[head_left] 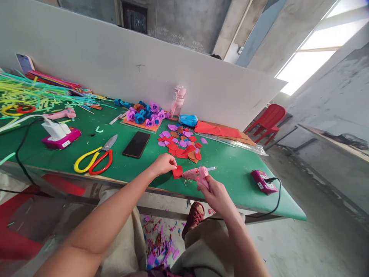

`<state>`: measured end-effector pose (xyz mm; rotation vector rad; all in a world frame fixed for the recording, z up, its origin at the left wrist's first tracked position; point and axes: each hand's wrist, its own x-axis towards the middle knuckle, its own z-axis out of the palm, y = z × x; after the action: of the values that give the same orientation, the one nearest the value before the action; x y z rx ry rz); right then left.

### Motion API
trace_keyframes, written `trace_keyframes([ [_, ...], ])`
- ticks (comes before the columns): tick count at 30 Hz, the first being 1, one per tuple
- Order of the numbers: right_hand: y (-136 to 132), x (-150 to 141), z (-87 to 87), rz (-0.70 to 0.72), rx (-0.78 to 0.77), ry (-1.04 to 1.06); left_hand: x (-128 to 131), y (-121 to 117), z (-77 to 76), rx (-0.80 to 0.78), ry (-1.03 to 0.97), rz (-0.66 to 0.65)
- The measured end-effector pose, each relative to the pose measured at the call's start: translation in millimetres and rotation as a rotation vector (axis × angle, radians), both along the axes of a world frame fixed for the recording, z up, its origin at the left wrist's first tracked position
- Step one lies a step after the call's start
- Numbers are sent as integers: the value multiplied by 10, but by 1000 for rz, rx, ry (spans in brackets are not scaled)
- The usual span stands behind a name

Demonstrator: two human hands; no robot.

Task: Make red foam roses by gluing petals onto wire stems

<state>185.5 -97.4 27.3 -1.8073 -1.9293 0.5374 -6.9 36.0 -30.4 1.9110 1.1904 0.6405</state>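
My left hand is closed, its fingertips pinching a small red paper piece over the near part of the green table. My right hand is wrapped round the handle of a pink hot glue gun. A clear glue stick pokes out of the gun's back end. The nozzle points left and meets or nearly meets the edge of the red piece; I cannot tell if they touch. Just beyond both hands lies a loose spread of cut petals in red, purple and brown.
Scissors and a black phone lie left of my hands. Paper flowers sit on an orange sheet behind. A pink bottle stands against the white board. A purple power strip with a cord is at right.
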Motion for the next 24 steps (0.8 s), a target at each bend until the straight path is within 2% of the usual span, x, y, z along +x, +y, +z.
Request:
trace_keyframes([
  [5, -8, 45, 37, -50, 27, -14, 0, -17, 28, -4, 6, -2],
  [11, -3, -31, 47, 1, 17, 32, 3, -29, 62, 5, 12, -5],
  [24, -5, 42, 15, -40, 5, -9, 2, -14, 29, -6, 6, -1],
])
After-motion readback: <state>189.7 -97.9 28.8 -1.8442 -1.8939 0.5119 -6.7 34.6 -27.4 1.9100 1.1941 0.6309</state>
